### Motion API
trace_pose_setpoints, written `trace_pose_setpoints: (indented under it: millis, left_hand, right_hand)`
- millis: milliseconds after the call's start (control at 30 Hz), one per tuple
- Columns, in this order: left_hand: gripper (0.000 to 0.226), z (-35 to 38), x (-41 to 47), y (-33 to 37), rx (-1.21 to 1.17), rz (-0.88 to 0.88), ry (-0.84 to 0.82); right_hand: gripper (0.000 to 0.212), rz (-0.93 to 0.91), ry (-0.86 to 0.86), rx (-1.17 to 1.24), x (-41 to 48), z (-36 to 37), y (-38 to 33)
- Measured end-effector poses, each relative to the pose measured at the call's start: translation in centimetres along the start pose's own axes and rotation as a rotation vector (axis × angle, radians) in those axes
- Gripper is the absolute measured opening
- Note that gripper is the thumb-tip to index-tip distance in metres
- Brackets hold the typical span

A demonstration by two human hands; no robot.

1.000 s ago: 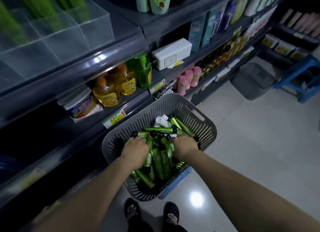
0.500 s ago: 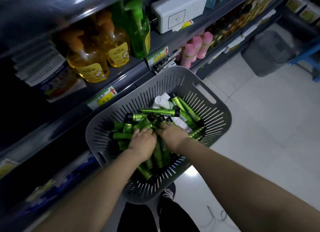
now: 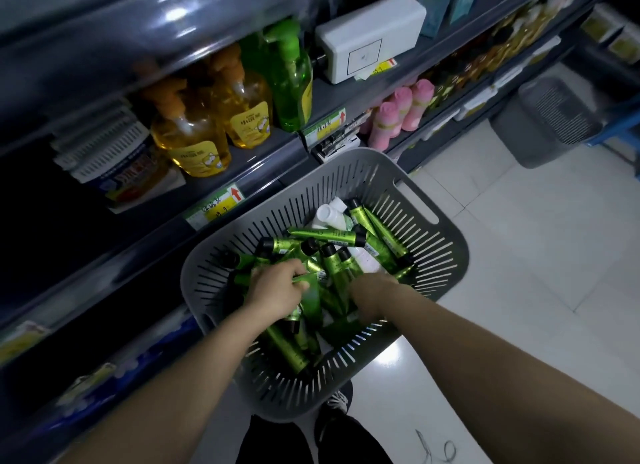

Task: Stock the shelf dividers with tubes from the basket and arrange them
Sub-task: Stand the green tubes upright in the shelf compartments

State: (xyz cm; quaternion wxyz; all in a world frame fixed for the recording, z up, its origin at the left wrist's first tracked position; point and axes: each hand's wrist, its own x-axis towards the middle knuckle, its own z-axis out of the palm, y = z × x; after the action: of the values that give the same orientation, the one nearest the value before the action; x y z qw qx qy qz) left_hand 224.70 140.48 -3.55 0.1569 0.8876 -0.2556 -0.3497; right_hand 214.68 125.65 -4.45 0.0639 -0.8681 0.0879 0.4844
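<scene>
Drawn apart now, left hand (image 3: 277,290) grips a glossy green tube (image 3: 311,295); right hand (image 3: 372,292), grip hidden.

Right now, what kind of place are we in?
Most likely a shop aisle, toiletries section: the shelves carry price tags, pump bottles stand in rows, and a basket on the floor holds green tubes.

Showing 2 yellow pump bottles (image 3: 194,141) standing on a shelf (image 3: 263,160), a green pump bottle (image 3: 291,82) just right of them, a white box (image 3: 370,37) lying beyond. Showing 3 pink bottles (image 3: 401,117) 1 shelf lower, a grey bin (image 3: 547,120) sitting on white floor (image 3: 519,255).
</scene>
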Motion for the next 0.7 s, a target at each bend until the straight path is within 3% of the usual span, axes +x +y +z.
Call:
trace_pose_setpoints:
  millis: [100, 300, 367, 500, 600, 700]
  left_hand:
    - [0.021, -2.5, -0.7, -0.1, -0.174, 0.025, 0.053]
    - [0.01, -8.3, -2.4, -0.9, -0.331, 0.076, 0.114]
    - [0.005, -10.0, -3.1, -1.2, -0.385, 0.09, 0.166]
    - [0.006, -13.4, -5.6, -1.3, -0.499, 0.106, 0.298]
    - [0.009, -15.8, -7.9, -1.0, -0.54, 0.123, 0.364]
    - [0.01, -17.9, -10.3, -0.8, -0.562, 0.149, 0.441]
  right_hand:
    - [0.036, 0.002, 0.047, 0.143, -1.1, -0.4, 0.9]
    - [0.068, 0.076, 0.084, 0.628, -3.7, -1.9, 2.6]
    - [0.066, 0.021, 0.06, 0.81, -4.3, -2.9, 2.8]
    - [0.06, -0.039, 0.124, 0.927, -5.9, -5.5, 2.2]
    - [0.037, -0.153, 0.113, 1.181, -7.6, -7.8, 1.0]
    - [0.034, -0.28, 0.073, 1.367, -9.1, -10.1, -0.5]
